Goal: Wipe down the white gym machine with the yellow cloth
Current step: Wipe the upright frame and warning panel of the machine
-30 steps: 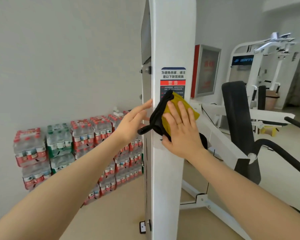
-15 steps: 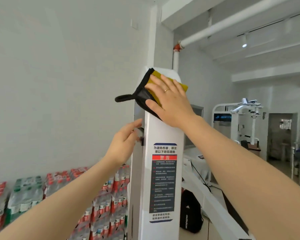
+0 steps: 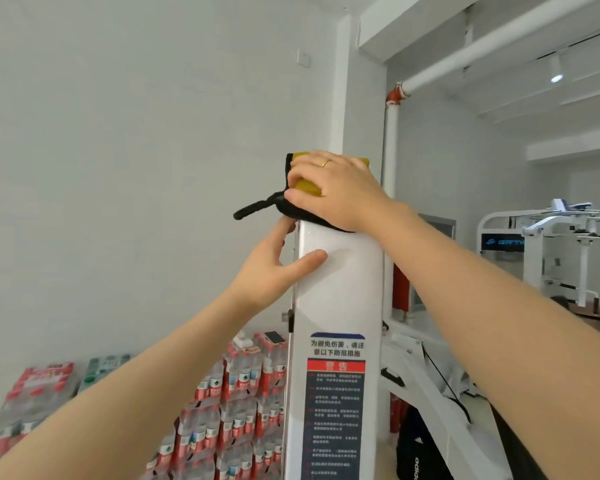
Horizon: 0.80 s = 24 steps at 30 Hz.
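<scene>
The white gym machine's upright column point(image 3: 340, 292) rises in front of me, with a dark warning label low on its face. My right hand point(image 3: 336, 188) presses the yellow cloth point(image 3: 307, 186) over the column's top end; the cloth has a black edge and a black loop hanging to the left. My left hand point(image 3: 274, 268) rests on the column's left edge just below, thumb across the white face, fingers apart around the side.
Stacked packs of bottled water point(image 3: 222, 410) line the wall at lower left. A black bag point(image 3: 416, 448) sits behind the column. Another white gym machine point(image 3: 548, 251) stands at far right. A white pipe point(image 3: 392, 140) runs up behind the column.
My right hand slid the cloth up the column from label height to its top end. My left hand followed upward and now grips the column's edge.
</scene>
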{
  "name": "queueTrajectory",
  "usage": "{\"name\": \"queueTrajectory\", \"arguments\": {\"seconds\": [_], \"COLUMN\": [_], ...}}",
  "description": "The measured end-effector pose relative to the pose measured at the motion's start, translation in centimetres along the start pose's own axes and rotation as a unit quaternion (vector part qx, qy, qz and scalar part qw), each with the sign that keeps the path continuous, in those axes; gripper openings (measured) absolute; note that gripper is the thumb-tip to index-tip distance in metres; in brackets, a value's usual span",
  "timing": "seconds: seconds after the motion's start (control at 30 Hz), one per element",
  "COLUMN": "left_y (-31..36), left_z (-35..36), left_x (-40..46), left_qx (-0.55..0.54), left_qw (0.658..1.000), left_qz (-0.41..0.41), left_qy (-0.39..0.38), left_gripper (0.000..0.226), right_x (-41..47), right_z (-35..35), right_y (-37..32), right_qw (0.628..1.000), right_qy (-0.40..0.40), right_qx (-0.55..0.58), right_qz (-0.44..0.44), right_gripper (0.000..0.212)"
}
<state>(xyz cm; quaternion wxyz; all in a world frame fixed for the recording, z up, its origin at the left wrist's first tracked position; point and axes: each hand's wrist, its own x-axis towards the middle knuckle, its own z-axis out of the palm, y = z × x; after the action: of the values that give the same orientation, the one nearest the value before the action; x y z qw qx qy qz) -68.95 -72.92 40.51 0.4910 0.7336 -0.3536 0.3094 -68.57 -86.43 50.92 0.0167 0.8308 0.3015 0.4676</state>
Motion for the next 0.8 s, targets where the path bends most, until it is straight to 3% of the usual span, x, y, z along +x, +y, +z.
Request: {"name": "queueTrajectory", "arguments": {"seconds": [0.07, 0.17, 0.33, 0.43, 0.57, 0.7, 0.8], "left_y": [1.2, 1.4, 0.7, 0.7, 0.9, 1.0, 0.5], "left_z": [0.2, 0.7, 1.7, 1.2, 0.9, 1.5, 1.9], "left_x": [1.1, 0.6, -0.7, -0.8, -1.2, -1.9, -2.4], "left_qx": [-0.013, -0.043, -0.070, -0.030, -0.005, 0.023, 0.011], "left_qw": [1.000, 0.999, 0.997, 0.998, 0.997, 0.996, 0.997], "left_qz": [0.005, 0.009, -0.034, -0.059, -0.066, -0.073, -0.071], "left_qy": [0.011, 0.015, 0.018, -0.018, -0.026, 0.040, 0.037], "left_gripper": [0.056, 0.057, 0.050, 0.066, 0.086, 0.078, 0.075], "right_x": [2.6, 3.1, -3.7, -6.5, -2.4, 1.5, 0.1], "right_z": [-0.9, -0.6, 1.9, 2.8, 0.9, -1.1, -0.7], "right_y": [1.0, 0.6, -2.4, -2.9, -0.2, 2.4, 1.9], "right_qw": [0.997, 0.997, 0.997, 0.987, 0.994, 0.991, 0.994], "right_qy": [-0.043, -0.044, 0.082, 0.154, 0.068, -0.007, 0.016], "right_qx": [0.043, 0.033, -0.015, -0.032, -0.017, 0.038, 0.018], "right_qz": [0.039, 0.046, -0.006, 0.001, 0.081, 0.132, 0.104], "right_gripper": [0.029, 0.028, 0.033, 0.043, 0.046, 0.043, 0.041]}}
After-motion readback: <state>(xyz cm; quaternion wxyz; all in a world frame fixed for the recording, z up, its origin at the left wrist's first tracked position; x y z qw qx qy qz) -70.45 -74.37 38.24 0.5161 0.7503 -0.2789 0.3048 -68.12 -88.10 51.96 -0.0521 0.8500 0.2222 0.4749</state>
